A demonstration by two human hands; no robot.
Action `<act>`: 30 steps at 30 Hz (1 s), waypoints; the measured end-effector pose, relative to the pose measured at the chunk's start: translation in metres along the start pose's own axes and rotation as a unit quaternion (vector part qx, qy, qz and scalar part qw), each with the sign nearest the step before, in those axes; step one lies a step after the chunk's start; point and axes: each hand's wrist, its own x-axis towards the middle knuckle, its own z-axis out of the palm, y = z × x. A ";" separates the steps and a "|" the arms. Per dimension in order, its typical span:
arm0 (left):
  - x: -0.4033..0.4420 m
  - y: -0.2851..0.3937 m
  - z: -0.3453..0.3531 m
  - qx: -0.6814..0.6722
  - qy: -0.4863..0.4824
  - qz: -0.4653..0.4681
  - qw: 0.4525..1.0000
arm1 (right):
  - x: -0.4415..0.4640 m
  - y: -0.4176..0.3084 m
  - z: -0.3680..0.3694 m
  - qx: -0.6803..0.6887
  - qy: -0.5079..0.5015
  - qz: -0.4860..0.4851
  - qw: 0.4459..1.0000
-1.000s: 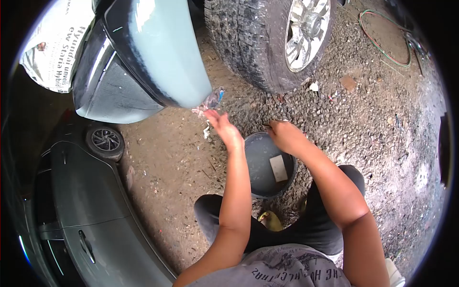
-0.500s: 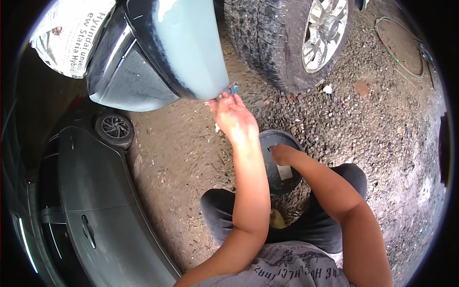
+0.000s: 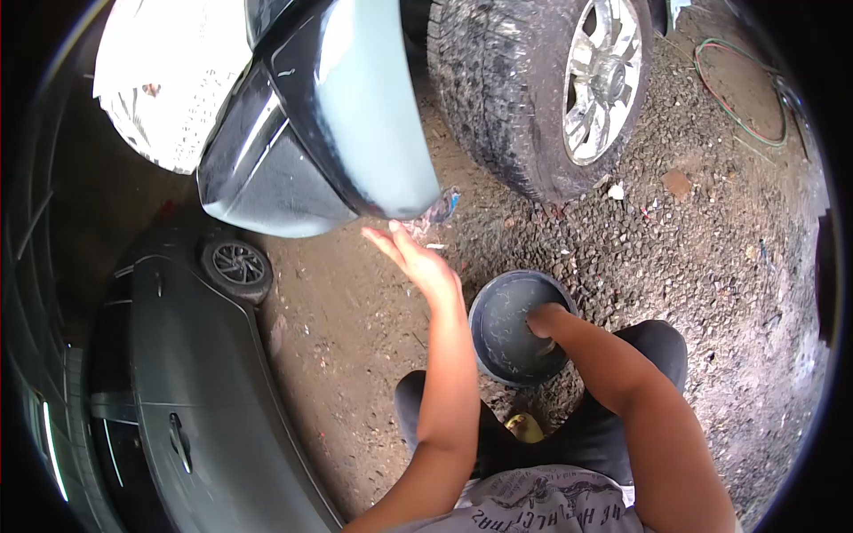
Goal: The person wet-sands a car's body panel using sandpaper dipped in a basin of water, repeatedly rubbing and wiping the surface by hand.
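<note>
My left hand is open, its fingers stretched out, just below the lower edge of a black car bumper. A pale blue-grey patch covers much of that panel. My right hand reaches into a round dark basin of water between my knees. Its fingers are hidden under the surface, so I cannot make out what they hold. Beside that hand a small pale shape shows faintly in the water.
A muddy tyre with a silver wheel stands right of the bumper. White printed paper covers a part at upper left. A dark grey car is parked at left. Gravel and a coiled hose lie on the right.
My left hand has dropped slightly from the bumper's edge and its fingers have opened out. My right hand has gone deeper into the basin, and the pale rectangle there is now barely visible.
</note>
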 end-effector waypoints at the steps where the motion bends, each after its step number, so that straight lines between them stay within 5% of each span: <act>1: -0.002 0.010 -0.001 0.091 -0.038 0.094 0.991 | -0.013 -0.014 -0.018 0.010 0.010 0.026 1.000; 4: 0.022 0.041 -0.010 0.383 -0.205 0.394 0.810 | -0.031 -0.037 -0.066 0.006 0.034 0.004 0.999; 8: 0.082 0.089 0.007 0.521 -0.233 0.536 0.622 | -0.044 -0.052 -0.104 0.039 0.109 0.002 0.993; 15: 0.113 0.192 0.070 0.520 -0.267 0.671 0.457 | -0.060 -0.050 -0.125 0.046 0.188 -0.020 0.981; 20: 0.121 0.225 0.104 0.534 -0.254 0.706 0.389 | -0.066 -0.053 -0.137 0.031 0.190 -0.027 0.981; 30: 0.110 0.209 0.064 0.547 -0.278 0.685 0.392 | -0.094 -0.058 -0.172 0.047 0.212 -0.031 0.976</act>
